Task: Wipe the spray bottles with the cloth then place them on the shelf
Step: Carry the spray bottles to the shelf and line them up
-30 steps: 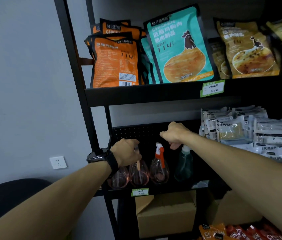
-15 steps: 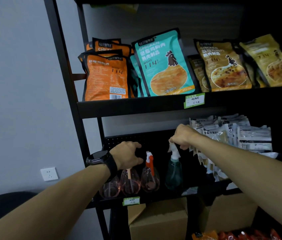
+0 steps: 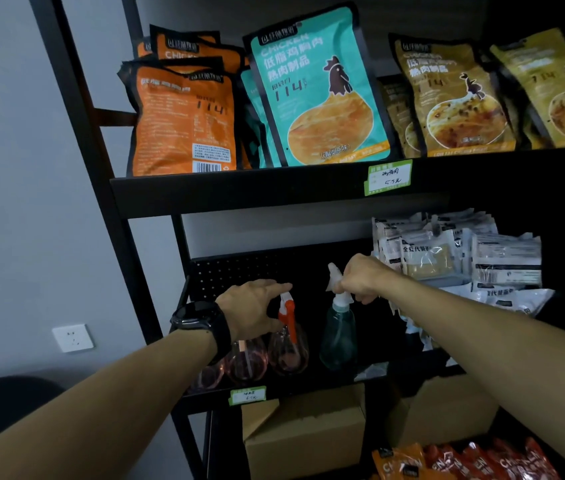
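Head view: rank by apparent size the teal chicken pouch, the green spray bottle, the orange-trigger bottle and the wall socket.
1. Teal chicken pouch, clearly largest.
2. Green spray bottle.
3. Orange-trigger bottle; close to the green one and partly hidden by the left hand, so their order is unsure.
4. Wall socket, smallest.

I see a teal-green spray bottle (image 3: 338, 336) with a white head beside a clear pink bottle (image 3: 288, 353) with an orange-red trigger, a black perforated shelf back (image 3: 239, 271), and orange (image 3: 184, 119), teal (image 3: 319, 88) and mustard (image 3: 454, 98) pouches above.
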Motion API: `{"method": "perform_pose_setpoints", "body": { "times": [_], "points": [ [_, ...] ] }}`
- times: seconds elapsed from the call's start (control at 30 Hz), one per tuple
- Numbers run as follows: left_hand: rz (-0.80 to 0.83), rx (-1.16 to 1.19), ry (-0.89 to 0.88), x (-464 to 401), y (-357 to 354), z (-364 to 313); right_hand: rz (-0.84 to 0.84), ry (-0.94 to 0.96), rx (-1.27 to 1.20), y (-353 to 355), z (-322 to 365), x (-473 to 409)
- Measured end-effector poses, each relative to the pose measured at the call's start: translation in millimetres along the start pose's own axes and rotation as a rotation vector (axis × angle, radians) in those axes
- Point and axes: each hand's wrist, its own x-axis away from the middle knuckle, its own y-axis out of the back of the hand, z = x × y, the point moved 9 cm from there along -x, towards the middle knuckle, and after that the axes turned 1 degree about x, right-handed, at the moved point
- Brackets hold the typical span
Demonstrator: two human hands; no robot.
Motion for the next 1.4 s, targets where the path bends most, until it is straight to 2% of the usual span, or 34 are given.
{"method": "perform_pose_setpoints", "body": {
  "times": [0.13, 0.43, 1.4],
  "points": [
    [0.015, -0.003, -0.014, -4.6, -9.7, 3.7, -0.002, -0.018, 0.018, -5.5, -4.4, -5.4],
    [-0.078, 0.146, -0.011, -10.7, -13.1, 7.4, -0.017, -0.045, 0.091, -8.1, -2.4, -6.9],
    [-0.075, 0.193, 0.01, -18.0, -13.2, 8.5, 0.043, 0.102, 0.333, -11.2, 5.2, -8.1]
  ]
}}
